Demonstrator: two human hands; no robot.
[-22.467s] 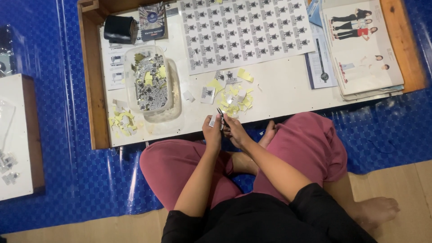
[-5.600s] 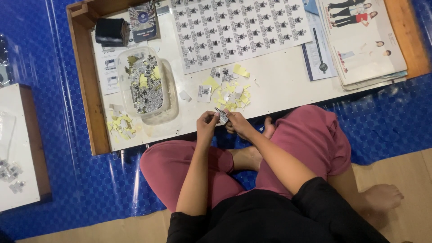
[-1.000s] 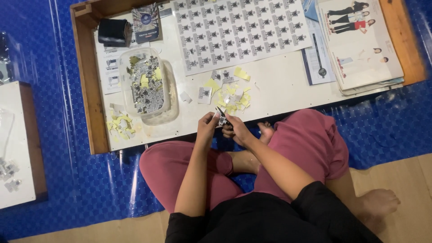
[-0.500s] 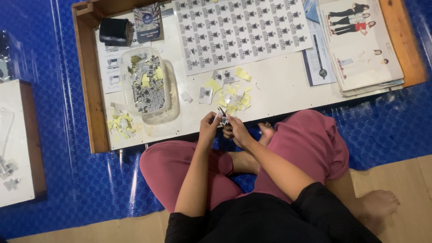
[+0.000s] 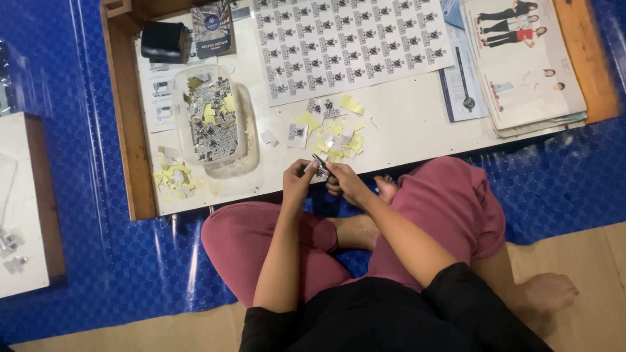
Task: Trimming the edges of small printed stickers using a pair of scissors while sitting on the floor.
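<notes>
Big white label sheet (image 5: 349,42), rows of small black marks, lies at counter (image 5: 417,124) far edge, centre. Clear plastic tub (image 5: 212,120) of cut labels w/ yellow backing bits near left edge. Loose cut labels + yellow scraps (image 5: 332,133) at near edge, just ahead of hands. Magazines (image 5: 521,58) stacked at right end. Left hand (image 5: 298,182) & right hand (image 5: 345,184) meet just over near edge, forearms angled in. Both fingertip grips pinched on small label piece (image 5: 319,168); black tool in right grip, type unclear.
</notes>
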